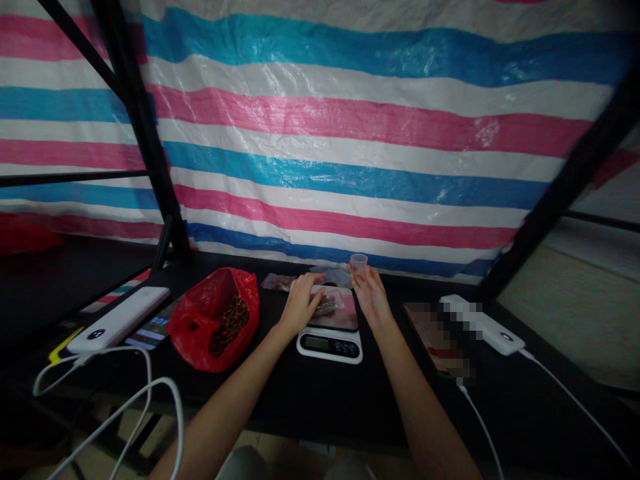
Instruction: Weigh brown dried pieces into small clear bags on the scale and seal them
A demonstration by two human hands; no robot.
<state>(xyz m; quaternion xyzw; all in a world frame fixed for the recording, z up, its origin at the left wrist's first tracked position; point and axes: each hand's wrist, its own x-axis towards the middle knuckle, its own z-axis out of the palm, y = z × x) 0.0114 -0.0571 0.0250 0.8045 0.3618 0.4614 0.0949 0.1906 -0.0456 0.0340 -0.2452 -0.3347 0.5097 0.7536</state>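
Observation:
A small white kitchen scale [329, 345] stands on the dark table [310, 400] in front of me. A clear plastic bag [327, 303] with dark contents lies on its platform. My left hand [300, 303] rests on that bag with its fingers curled over it. My right hand [371, 293] is beside the scale's right edge, fingers stretched out and apart, holding nothing. A small clear plastic cup [359, 263] stands just beyond its fingertips.
A red plastic bag [216, 320] of brown pieces lies open left of the scale. White power banks [120, 319] [484, 325] with cables sit at both sides, with a phone [150, 331] near the left one. A striped tarp [330, 133] and black frame poles [145, 133] stand behind.

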